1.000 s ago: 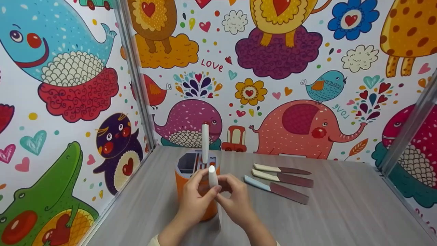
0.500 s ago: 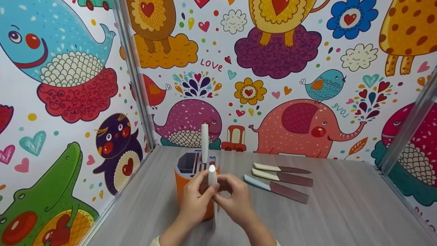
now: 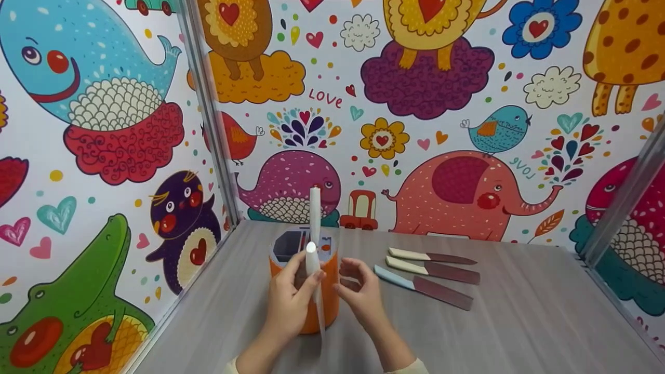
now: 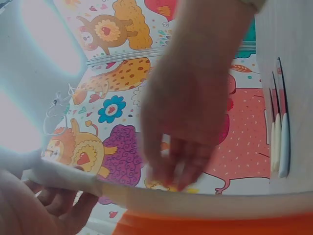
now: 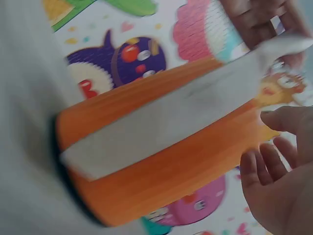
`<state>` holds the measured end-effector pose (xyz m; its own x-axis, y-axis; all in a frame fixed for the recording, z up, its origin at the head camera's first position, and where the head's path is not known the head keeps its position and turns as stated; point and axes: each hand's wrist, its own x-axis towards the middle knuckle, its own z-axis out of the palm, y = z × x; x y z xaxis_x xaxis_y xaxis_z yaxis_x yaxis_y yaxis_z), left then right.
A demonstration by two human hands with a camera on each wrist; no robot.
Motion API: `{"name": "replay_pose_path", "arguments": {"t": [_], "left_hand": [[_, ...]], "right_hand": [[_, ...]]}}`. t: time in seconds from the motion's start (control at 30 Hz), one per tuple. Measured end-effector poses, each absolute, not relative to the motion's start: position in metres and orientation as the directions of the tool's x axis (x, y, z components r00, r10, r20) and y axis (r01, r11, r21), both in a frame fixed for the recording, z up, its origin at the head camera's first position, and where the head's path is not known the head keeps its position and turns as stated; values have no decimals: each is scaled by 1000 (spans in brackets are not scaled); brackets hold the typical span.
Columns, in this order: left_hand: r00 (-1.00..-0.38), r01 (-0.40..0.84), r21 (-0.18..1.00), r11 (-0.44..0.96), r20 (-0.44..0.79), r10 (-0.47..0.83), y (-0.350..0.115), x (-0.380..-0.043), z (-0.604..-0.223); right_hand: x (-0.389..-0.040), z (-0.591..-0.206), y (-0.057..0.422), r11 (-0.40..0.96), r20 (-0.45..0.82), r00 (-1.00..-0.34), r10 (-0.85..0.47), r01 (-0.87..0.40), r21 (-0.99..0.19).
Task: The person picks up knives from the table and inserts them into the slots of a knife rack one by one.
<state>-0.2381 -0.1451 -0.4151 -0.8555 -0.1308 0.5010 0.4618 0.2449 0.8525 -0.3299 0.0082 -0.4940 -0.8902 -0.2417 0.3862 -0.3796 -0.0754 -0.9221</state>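
Observation:
My left hand (image 3: pixel 288 304) grips the white handle of a knife (image 3: pixel 311 259), its blade pointing down. In the right wrist view the broad, pale knife blade (image 5: pixel 166 112) spans the side of an orange knife block (image 5: pixel 195 166). My right hand (image 3: pixel 363 296) is apart from the knife, just right of the block, fingers loosely bent and nothing between them. A second white-handled knife (image 3: pixel 315 215) stands upright in the block's grey slotted top (image 3: pixel 327 254). In the left wrist view the right hand (image 4: pixel 188 112) looks blurred.
Three knives with brownish blades lie to the right on the grey table (image 3: pixel 493 332): a narrow cream-handled knife (image 3: pixel 410 254), a broader cream-handled knife (image 3: pixel 408 265) and a blue-handled knife (image 3: pixel 397 278). Cartoon-printed walls (image 3: pixel 441 135) enclose the table at the back and sides.
My right hand has let go of the knife and drawn off to the right. The left hand has shifted slightly left with the knife, turning its blade a little.

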Motion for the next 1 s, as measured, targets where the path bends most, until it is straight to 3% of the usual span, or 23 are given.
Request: {"name": "replay_pose_path", "arguments": {"t": [0.3, 0.6, 0.8, 1.0], "left_hand": [[-863, 451, 858, 246, 490, -123, -148, -226, -401], [-829, 481, 836, 265, 532, -173, -149, -212, -391], [-801, 523, 811, 263, 573, -174, -152, -207, -381], [-776, 544, 794, 271, 599, -198, -152, -202, -375]], "right_hand": [[-341, -542, -2, -35, 291, -902, -318, -296, -955], [-347, -550, 0, 51, 181, -919, -349, -212, -976], [-350, -556, -3, 53, 228, -905, -359, -263, -963], [-348, -561, -9, 52, 184, -908, -377, -220, -974]]}}
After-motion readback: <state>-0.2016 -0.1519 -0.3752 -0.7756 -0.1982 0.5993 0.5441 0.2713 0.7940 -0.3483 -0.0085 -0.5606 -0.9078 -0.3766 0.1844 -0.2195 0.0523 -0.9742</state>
